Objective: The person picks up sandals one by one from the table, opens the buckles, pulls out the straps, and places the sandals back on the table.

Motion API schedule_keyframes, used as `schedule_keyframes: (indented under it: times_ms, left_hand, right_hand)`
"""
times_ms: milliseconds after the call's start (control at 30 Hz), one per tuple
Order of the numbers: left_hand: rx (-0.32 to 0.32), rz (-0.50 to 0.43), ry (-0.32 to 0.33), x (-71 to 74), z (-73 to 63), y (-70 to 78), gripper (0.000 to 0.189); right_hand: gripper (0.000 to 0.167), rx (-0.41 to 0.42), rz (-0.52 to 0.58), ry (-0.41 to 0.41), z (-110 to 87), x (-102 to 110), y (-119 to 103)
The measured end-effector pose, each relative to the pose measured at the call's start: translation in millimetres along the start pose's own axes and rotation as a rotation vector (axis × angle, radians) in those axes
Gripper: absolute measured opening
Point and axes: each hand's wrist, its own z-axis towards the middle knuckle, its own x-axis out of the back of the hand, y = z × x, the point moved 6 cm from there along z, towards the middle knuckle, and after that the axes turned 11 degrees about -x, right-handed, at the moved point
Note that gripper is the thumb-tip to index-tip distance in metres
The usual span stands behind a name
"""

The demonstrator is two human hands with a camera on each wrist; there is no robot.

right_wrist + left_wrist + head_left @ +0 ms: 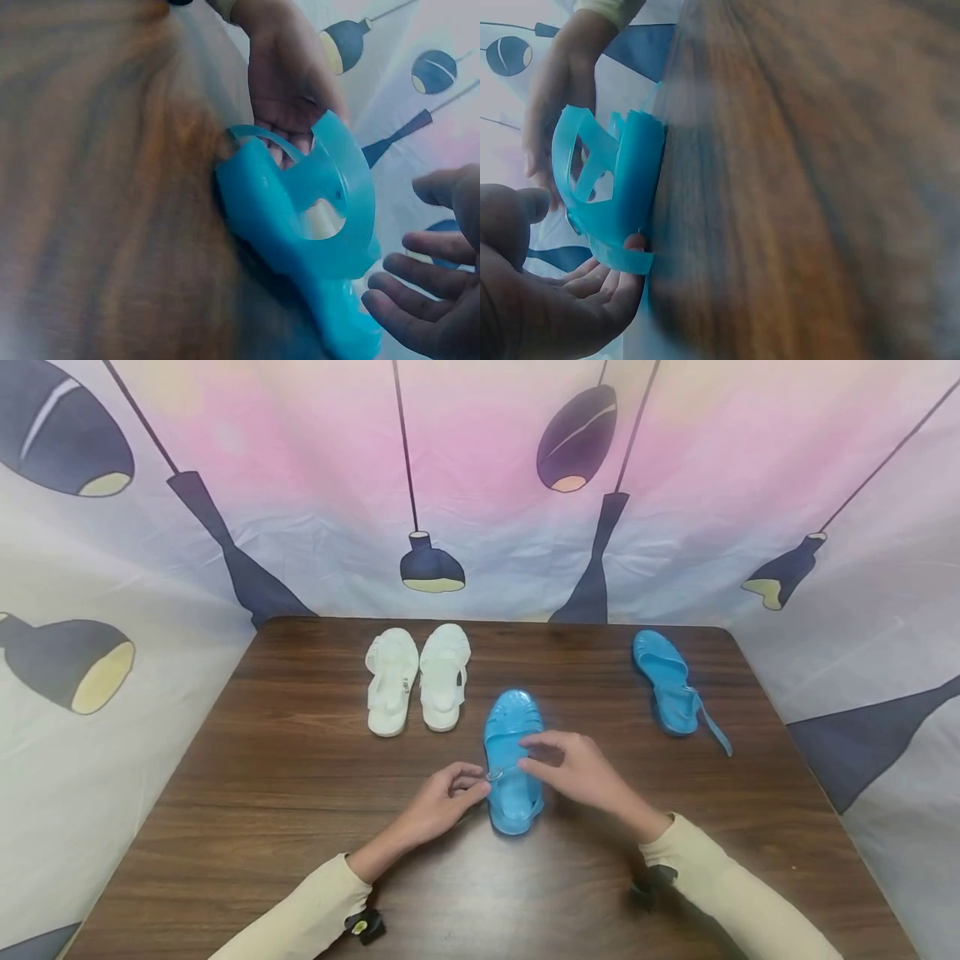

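A blue sandal (514,717) lies in the middle of the table, toe pointing away, its ankle strap (512,772) arched across it. At its left side is my left hand (441,803). The fingertips touch the sandal low by the strap end, and the thumb stands apart from them, as the left wrist view shows. My right hand (576,768) hovers over the sandal's right side with fingers spread. In the right wrist view, a gap shows between those fingers (427,277) and the blue plastic. A small buckle (493,776) sits near the left fingertips.
Two white sandals (393,681) stand side by side at the back, left of the middle. Another blue sandal (663,672) lies at the back right, its loose strap (714,727) trailing over the brown wooden table (285,760). A printed cloth (322,552) hangs behind.
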Motion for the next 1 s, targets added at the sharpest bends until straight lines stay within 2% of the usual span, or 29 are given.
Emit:
schedule_keyframes:
  times_ms: [100,200,467,567,800,1000]
  left_hand:
    - [-0.023,0.012,-0.020,0.7,-1.9,-1.5,0.041]
    - [-0.037,0.011,-0.045,0.7,-2.7,-3.0,0.038]
    - [-0.051,-0.041,-0.070,1.7,-1.0,-1.0,0.027]
    - [-0.055,-0.040,-0.076,3.8,0.2,-0.6,0.023]
    - [-0.035,-0.041,-0.079,7.9,4.2,-3.9,0.019]
    - [-0.008,-0.075,-0.069,8.5,4.8,-6.8,0.019]
  right_hand:
    - [0.041,0.065,-0.069,-0.045,7.8,-6,-10]
    - [0.041,0.088,-0.120,-0.101,14.8,-15,-16]
    - [0.031,0.048,-0.227,-0.206,22.0,-29,-18]
    - [0.025,0.056,-0.228,-0.240,23.1,-30,-18]
    - [0.020,0.098,-0.209,-0.253,26.7,-34,-14]
    - [0.020,0.151,-0.197,-0.228,27.1,-39,-11]
